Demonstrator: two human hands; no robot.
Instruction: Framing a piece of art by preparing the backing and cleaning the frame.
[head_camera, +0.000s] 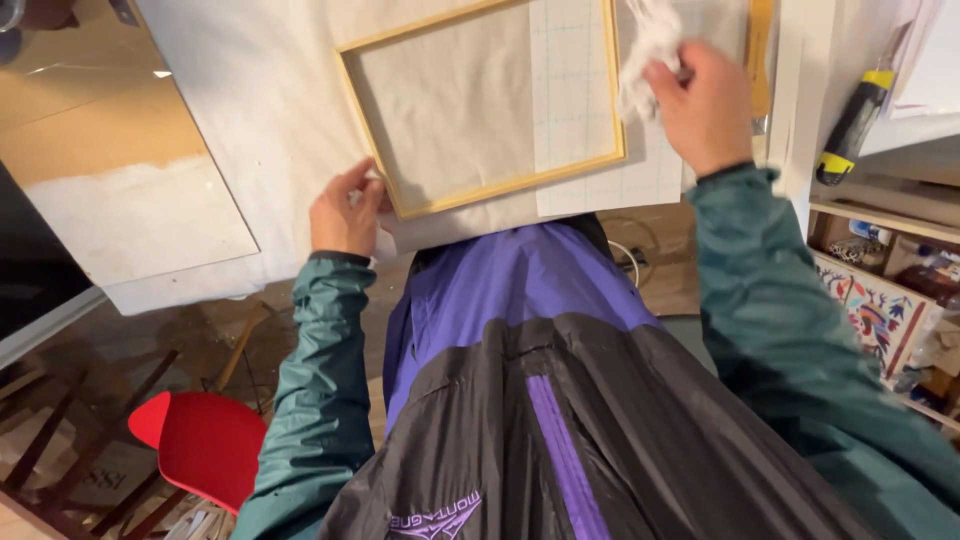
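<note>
The left hand (345, 215) grips the near left corner of a wooden frame (480, 105) that lies flat by the near edge of the paper-covered tabletop (270, 110). At the frame's right side, the right hand (705, 105) squeezes a crumpled white cloth (648, 45).

The frame (480, 110) is pale yellow wood around a beige panel, and beside it the sheet (575, 90) is white with a faint green grid, while the cloth (645, 45) is white. The surface (270, 110) is covered in off-white paper. The sleeves (320, 390) are teal, the jacket (560, 400) is purple and black with a purple stripe, and the chair (205, 445) is red.
</note>
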